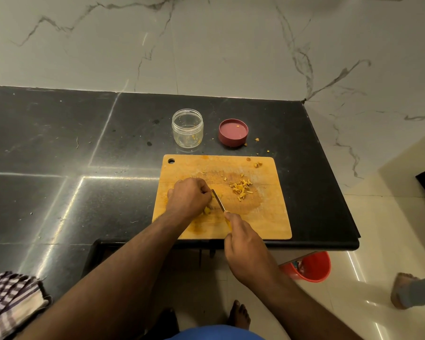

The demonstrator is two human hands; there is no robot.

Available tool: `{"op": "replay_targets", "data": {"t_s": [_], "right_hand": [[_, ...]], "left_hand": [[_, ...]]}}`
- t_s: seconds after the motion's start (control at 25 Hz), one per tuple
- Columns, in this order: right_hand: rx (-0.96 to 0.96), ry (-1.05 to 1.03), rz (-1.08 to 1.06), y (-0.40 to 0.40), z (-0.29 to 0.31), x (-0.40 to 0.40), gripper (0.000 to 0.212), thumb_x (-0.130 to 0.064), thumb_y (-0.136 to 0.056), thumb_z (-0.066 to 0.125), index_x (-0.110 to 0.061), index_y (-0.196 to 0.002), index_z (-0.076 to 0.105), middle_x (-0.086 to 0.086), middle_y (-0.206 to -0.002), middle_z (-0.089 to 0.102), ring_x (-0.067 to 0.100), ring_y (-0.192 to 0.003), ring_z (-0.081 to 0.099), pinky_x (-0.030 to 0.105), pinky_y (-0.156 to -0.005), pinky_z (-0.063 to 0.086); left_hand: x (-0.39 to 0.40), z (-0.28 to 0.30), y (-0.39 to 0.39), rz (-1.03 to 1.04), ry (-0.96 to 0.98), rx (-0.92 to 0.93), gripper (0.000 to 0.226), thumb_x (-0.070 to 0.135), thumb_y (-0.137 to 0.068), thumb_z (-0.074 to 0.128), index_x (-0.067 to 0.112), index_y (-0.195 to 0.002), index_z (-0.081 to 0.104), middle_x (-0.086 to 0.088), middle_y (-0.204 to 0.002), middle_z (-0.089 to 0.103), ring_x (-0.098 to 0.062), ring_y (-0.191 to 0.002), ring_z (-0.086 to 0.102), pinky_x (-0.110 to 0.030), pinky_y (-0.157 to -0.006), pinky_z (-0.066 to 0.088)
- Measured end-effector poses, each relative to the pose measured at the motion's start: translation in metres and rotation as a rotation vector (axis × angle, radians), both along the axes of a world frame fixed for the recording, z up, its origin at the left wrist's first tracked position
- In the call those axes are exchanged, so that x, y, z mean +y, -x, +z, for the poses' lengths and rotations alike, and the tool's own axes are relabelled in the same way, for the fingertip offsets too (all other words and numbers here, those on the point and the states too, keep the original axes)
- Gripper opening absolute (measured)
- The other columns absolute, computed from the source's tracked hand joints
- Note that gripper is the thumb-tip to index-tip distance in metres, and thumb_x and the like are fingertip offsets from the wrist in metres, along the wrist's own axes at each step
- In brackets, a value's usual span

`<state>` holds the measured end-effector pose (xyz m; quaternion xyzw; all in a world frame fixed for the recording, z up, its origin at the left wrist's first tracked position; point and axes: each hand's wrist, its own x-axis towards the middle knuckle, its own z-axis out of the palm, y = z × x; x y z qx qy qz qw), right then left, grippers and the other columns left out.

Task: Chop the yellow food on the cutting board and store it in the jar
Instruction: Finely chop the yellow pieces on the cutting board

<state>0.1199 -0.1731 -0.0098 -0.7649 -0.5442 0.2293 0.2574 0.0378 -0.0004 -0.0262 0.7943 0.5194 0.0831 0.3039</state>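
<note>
A wooden cutting board (263,217) lies near the counter's front edge. My left hand (189,195) is curled over a piece of yellow food (207,210) on the board's left half, holding it down. My right hand (243,239) grips a knife (218,199) by its yellow handle, the blade lying right beside the left fingers. A pile of chopped yellow bits (241,188) sits on the board to the right of the blade. Behind the board stands a clear jar (187,127), lid off, with a few yellow bits inside.
The red jar lid (233,132) lies upturned right of the jar, with yellow crumbs scattered nearby. The black counter (59,168) ends just right of the board. A checked cloth (10,300) lies at the lower left. A red bucket (312,266) and another person's foot (402,288) are on the floor.
</note>
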Motion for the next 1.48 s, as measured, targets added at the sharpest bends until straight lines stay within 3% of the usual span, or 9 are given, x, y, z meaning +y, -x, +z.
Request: {"op": "replay_targets", "data": {"t_s": [0.2,0.44,0.56,0.68,0.88,1.08,1.48], "right_hand": [[-0.020,0.031,0.008,0.000,-0.002,0.008,0.046,-0.017,-0.101,0.037,-0.024,-0.146,0.031,0.002,-0.136,0.050,0.015,-0.113,0.054,0.028,-0.090,0.047],[0.047,0.029,0.003,-0.001,0.000,-0.020,0.046,-0.019,-0.103,0.038,-0.026,-0.148,0.030,-0.004,-0.142,0.047,0.001,-0.115,0.047,0.010,-0.087,0.036],[0.050,-0.005,-0.010,-0.003,0.003,-0.019,0.046,-0.019,-0.103,0.038,-0.024,-0.148,0.031,-0.004,-0.144,0.045,0.003,-0.124,0.044,0.008,-0.091,0.031],[0.031,-0.010,0.002,-0.003,0.002,-0.009,0.046,-0.018,-0.102,0.038,-0.023,-0.148,0.031,-0.002,-0.144,0.046,0.007,-0.125,0.046,0.010,-0.091,0.033],[-0.004,0.007,0.016,-0.004,-0.003,0.005,0.047,-0.016,-0.101,0.038,-0.022,-0.148,0.031,0.001,-0.143,0.047,0.013,-0.123,0.050,0.025,-0.097,0.044],[-0.006,0.018,0.026,-0.002,-0.005,0.011,0.049,-0.017,-0.102,0.037,-0.022,-0.149,0.029,0.001,-0.144,0.046,0.014,-0.121,0.050,0.028,-0.096,0.046],[0.062,-0.019,-0.001,-0.007,-0.001,-0.017,0.046,-0.018,-0.102,0.038,-0.025,-0.147,0.033,-0.004,-0.140,0.048,0.003,-0.121,0.046,0.006,-0.089,0.031]], "left_hand": [[0.002,0.000,-0.001,0.016,0.008,-0.013,0.015,0.025,-0.088,0.066,0.034,-0.076,0.066,0.016,-0.082,0.068,-0.012,-0.087,0.062,-0.046,-0.086,0.054],[0.003,-0.001,-0.001,0.021,0.033,-0.007,0.016,0.025,-0.087,0.068,0.035,-0.074,0.063,0.017,-0.082,0.066,-0.013,-0.090,0.061,-0.049,-0.089,0.053],[0.002,0.000,0.000,0.021,0.026,0.002,0.016,0.026,-0.088,0.068,0.035,-0.076,0.062,0.016,-0.083,0.064,-0.013,-0.091,0.060,-0.048,-0.091,0.052],[0.000,0.002,0.000,0.021,0.016,0.003,0.010,0.026,-0.089,0.066,0.034,-0.082,0.066,0.016,-0.084,0.066,-0.012,-0.093,0.060,-0.047,-0.092,0.050],[-0.001,0.004,-0.001,0.038,0.021,-0.002,0.010,0.024,-0.088,0.064,0.031,-0.084,0.069,0.013,-0.087,0.068,-0.014,-0.093,0.061,-0.047,-0.092,0.049],[0.001,0.003,0.000,0.046,0.032,-0.004,0.011,0.025,-0.087,0.065,0.032,-0.079,0.067,0.013,-0.084,0.068,-0.015,-0.090,0.062,-0.048,-0.091,0.051],[0.006,0.000,0.000,0.045,0.073,-0.009,0.017,0.026,-0.087,0.071,0.032,-0.072,0.065,0.015,-0.078,0.066,-0.012,-0.086,0.062,-0.050,-0.090,0.053]]}}
